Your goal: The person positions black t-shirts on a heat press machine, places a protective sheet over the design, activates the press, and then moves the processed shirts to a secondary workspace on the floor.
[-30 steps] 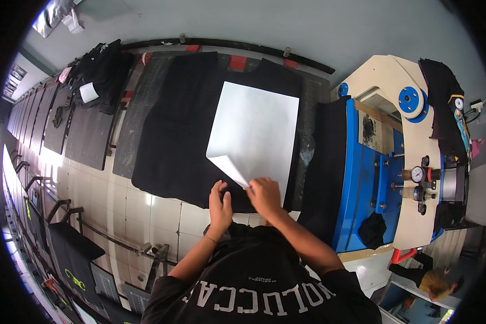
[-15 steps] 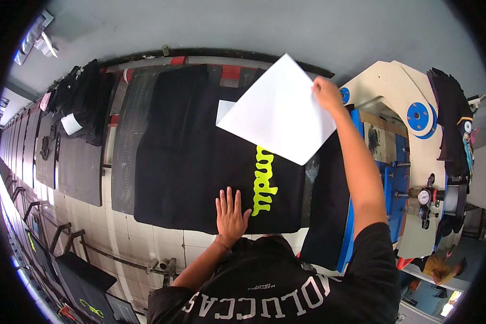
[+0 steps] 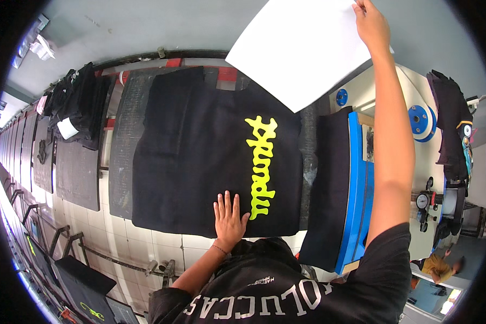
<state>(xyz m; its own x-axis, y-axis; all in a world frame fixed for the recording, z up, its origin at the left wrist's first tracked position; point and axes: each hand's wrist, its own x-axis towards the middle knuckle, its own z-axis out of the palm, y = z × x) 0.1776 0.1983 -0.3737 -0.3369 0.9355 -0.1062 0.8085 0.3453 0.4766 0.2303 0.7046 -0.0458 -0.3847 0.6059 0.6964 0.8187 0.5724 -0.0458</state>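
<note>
My left hand lies flat, fingers stretched, on a black garment panel spread over a dark flat board. Bright yellow-green lettering runs along the panel's right part, just beside my left thumb. Up at the top, my right hand pinches the edge of a large white sheet of paper. The sheet hangs raised beyond the panel's far edge, apart from the lettering, and its top runs out of the picture.
A press with a blue frame, a cream arm and a pressure gauge stands at right; black cloth lies along it. Several boards stretch left, one bearing piled black garments. Another person is at lower right.
My right hand has lifted the white paper up and away to the far right, uncovering the whole lettering. My left hand stays flat on the garment panel.
</note>
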